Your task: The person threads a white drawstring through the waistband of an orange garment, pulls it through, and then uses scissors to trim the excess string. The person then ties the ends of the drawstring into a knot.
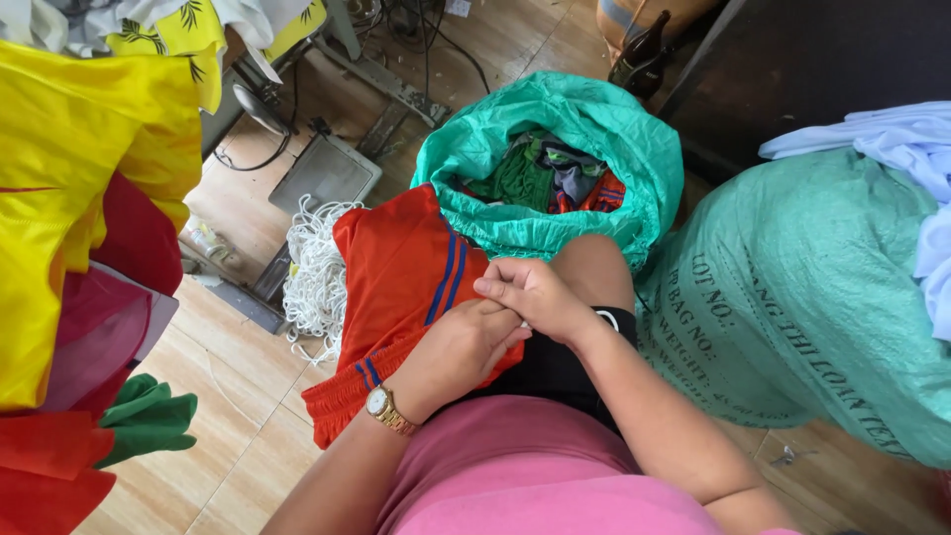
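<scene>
Head view: orange shorts lie across your lap, long axis running from waistband near hands out toward green sack. Left hand closed on waistband edge; right hand pinches, probably white cord, just beside it.

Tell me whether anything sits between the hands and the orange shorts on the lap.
Nothing visible does. The left hand rests directly on the orange shorts, and the right hand meets it just above them, pinching something small and white.
</scene>
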